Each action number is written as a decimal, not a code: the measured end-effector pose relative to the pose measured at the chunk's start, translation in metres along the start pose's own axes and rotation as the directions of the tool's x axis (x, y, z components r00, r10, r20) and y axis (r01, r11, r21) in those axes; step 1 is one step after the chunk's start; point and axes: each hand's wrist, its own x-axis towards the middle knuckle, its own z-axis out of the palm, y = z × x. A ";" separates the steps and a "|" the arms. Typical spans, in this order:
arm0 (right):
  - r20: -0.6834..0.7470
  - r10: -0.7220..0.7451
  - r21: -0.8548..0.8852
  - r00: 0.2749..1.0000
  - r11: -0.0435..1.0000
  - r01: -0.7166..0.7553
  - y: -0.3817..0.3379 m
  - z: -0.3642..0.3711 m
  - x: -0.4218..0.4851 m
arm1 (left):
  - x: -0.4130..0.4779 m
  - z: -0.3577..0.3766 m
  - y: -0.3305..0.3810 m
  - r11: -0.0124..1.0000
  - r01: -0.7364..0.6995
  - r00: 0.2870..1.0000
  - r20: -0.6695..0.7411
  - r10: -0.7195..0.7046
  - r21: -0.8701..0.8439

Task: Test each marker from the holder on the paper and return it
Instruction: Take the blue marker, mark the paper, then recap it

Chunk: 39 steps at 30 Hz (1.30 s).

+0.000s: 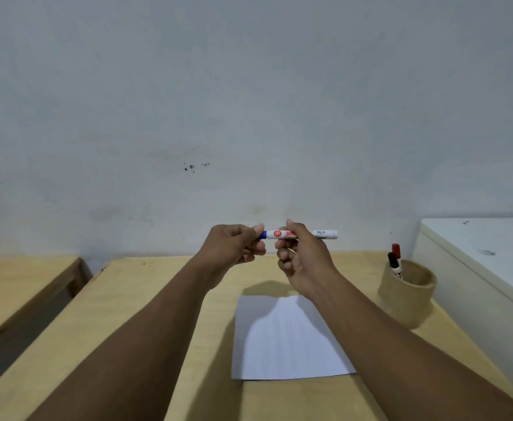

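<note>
Head view: marker (pixel 302 234) held level between both hands above the table (pixel 164 299), cap end to the left.

Long axis runs left-right, well above the paper (pixel 288 338); left hand (pixel 234 247) pinches the blue cap (pixel 263 235), fingers curled tight on it; right hand (pixel 302 256) grips the white barrel mid-length, thumb on top, butt end sticking out to the right; hands nearly touching at the cap joint; likely step is pulling the cap off along that axis; holder (pixel 408 294) sits to the right, nearer the right hand, two markers (pixel 395 261) inside; paper looks unmarked, so testing appears barely begun.
</note>
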 end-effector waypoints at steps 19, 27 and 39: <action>0.119 -0.093 -0.525 0.988 0.839 0.142 0.067 -0.025 0.048 | -0.006 -0.062 -0.126 0.626 0.005 0.997 -0.053 0.058 0.780; 0.096 -0.082 -0.536 0.992 0.836 0.120 0.097 -0.024 0.057 | -0.002 -0.062 -0.145 0.716 -0.053 0.989 -0.063 0.134 0.696; 0.148 -0.192 -0.710 0.970 0.662 0.239 0.118 -0.029 0.056 | -0.001 -0.062 -0.143 0.585 -0.056 0.995 -0.001 0.096 0.809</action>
